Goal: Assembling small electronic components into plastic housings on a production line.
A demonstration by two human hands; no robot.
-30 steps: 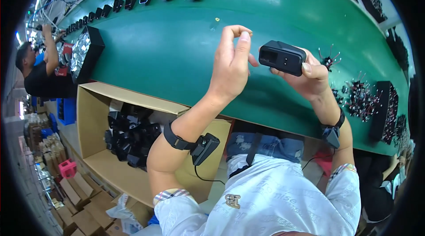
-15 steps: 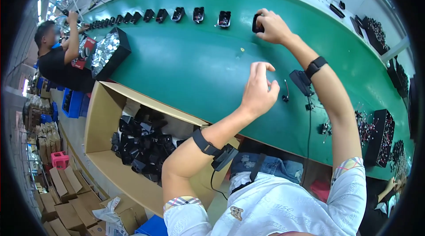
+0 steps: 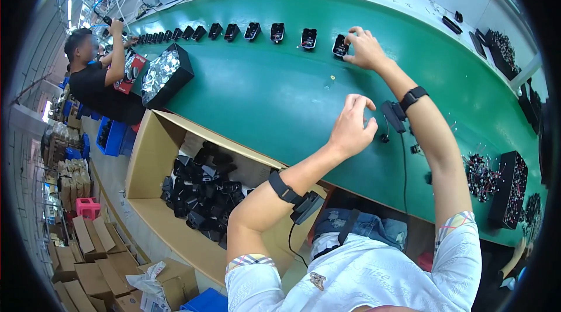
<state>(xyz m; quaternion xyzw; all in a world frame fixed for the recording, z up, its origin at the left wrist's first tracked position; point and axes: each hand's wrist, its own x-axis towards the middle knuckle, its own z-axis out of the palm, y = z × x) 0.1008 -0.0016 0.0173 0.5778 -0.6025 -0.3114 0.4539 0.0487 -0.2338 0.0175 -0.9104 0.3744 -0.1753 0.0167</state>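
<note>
At the right end of a long row of small black open-topped housings (image 3: 277,32) on the green table, my right hand (image 3: 367,50) is beside the last housing (image 3: 339,46). Its thumb and fingers are spread at that housing's right edge, and the inside of the housing shows. Whether the fingertips still touch it is hard to make out. Closer to me, my left hand (image 3: 350,129) hovers over the table with nothing in it, fingers bent and thumb apart. A small part with a wire (image 3: 384,137) lies to the right of it.
A cardboard box (image 3: 140,163) full of black housings stands at the table's near left edge. Beyond it are a black bin of silvery pieces (image 3: 160,75) and a co-worker (image 3: 96,81). Wired parts (image 3: 482,176) lie by a black bin (image 3: 509,192) at right.
The last housing has moved left toward its neighbour, and its open top now shows. My right hand's fingers have loosened from around it. The whole view has shifted slightly.
</note>
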